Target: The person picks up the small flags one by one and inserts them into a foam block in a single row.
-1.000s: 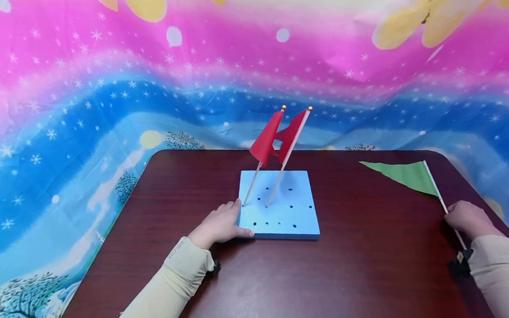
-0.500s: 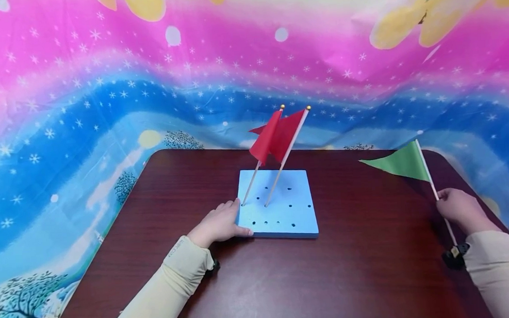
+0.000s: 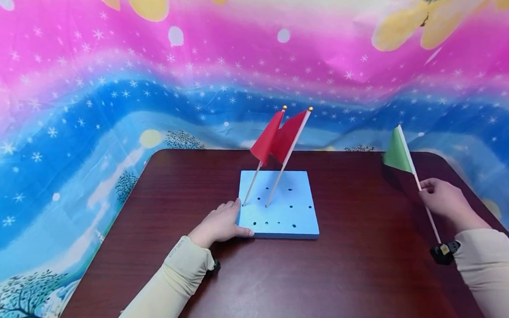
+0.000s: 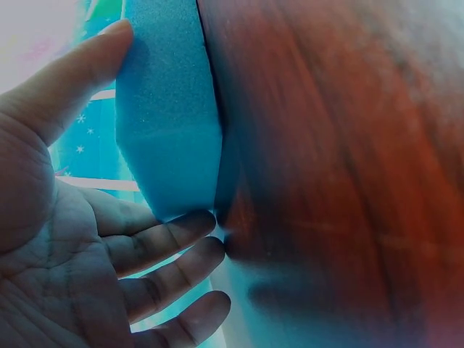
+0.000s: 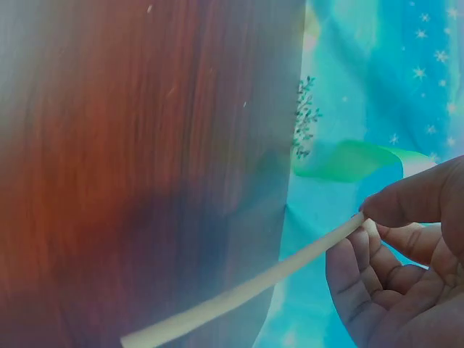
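In the head view my left hand (image 3: 220, 223) is at the near left corner of a light blue pegboard (image 3: 301, 183), fingers along its left side and thumb at the front edge. In the left wrist view the fingers lie extended against the board's corner (image 4: 170, 94). Two red flags, one nearer the left edge (image 3: 264, 144) and one to its right (image 3: 289, 136), lean to the right in its holes. My right hand (image 3: 446, 200) pinches the wooden stick of a green pennant flag (image 3: 396, 154), whose free lower end (image 5: 145, 337) points down towards the wrist.
Several small holes dot the board's top. A dark red-brown wooden table (image 3: 374, 258) with rounded far corners lies under everything. Right behind it hangs a pink and blue printed cloth (image 3: 341, 71).
My right hand has moved left with the green flag and raised it more upright; its cloth now hangs narrower. The left hand and the board have stayed put. The red cloths shifted slightly.
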